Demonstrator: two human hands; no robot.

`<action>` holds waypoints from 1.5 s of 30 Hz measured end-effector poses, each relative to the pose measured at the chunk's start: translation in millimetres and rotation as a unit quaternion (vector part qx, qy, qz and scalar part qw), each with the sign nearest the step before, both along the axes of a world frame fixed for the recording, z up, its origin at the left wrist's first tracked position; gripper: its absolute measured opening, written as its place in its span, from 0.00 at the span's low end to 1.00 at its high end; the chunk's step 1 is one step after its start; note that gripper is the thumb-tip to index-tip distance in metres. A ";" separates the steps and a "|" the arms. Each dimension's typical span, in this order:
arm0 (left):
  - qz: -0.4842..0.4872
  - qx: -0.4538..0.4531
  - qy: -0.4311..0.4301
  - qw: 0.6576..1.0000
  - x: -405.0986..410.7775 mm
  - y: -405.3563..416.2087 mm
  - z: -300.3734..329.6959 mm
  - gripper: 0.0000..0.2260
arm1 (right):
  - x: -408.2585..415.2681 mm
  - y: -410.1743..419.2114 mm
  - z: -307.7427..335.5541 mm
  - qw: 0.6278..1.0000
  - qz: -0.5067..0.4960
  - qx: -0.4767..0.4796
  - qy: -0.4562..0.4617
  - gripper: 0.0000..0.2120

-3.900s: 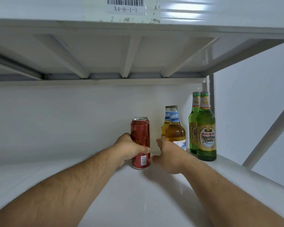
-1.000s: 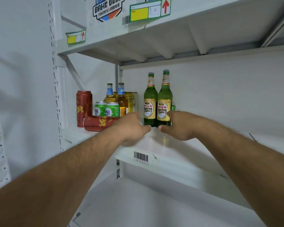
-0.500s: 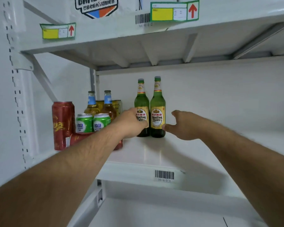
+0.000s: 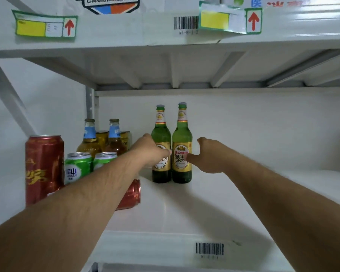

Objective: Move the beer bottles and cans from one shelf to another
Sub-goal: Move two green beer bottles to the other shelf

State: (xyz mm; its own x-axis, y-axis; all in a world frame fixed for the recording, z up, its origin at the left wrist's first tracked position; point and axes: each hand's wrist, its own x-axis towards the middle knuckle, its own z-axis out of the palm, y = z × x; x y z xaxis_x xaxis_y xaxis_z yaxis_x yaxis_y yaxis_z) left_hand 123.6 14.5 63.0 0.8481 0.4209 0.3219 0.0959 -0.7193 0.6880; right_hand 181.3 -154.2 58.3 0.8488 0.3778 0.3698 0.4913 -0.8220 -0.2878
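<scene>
Counted on shelf: 2 green beer bottles (image 4: 182, 154), 2 amber bottles (image 4: 89, 142), 2 green cans (image 4: 78, 167), 2 red cans (image 4: 44, 169), approx. 2 gold cans (image 4: 102, 138) behind.

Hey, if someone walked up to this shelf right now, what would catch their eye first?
Two green bottles stand upright side by side mid-shelf, with the left hand and right hand on either side of them. At far left a tall red can stands beside two green cans.
</scene>
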 end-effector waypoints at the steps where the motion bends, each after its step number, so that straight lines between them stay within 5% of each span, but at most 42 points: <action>1: 0.002 -0.016 0.002 1.000 8.5 2.8 1.7 0.30 | 9.6 3.0 2.5 1.000 -0.001 0.013 0.001 0.33; 7: 0.003 -0.096 0.011 0.995 53.3 19.9 6.6 0.15 | 55.4 24.5 19.4 0.989 0.028 0.132 0.055 0.31; 18: -0.037 -0.152 0.056 0.986 86.2 34.6 0.8 0.16 | 105.2 47.8 13.2 0.944 0.108 0.273 0.150 0.23; 27: -0.036 -0.113 0.022 0.993 87.8 36.8 2.4 0.15 | 107.2 40.4 5.1 0.925 0.095 0.351 0.114 0.23; 45: -0.235 -0.089 -0.029 0.967 2.2 -73.8 2.3 0.19 | -61.8 -105.0 3.2 0.872 -0.079 0.482 0.004 0.22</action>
State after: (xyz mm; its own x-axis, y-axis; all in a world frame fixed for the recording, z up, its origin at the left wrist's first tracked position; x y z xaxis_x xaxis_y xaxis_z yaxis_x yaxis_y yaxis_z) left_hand 125.7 -59.3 65.3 0.9418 0.0462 0.3330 -0.2561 -0.5433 0.7995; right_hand 119.5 -259.1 61.5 0.8661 -0.2280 0.4449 0.3887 -0.2525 -0.8861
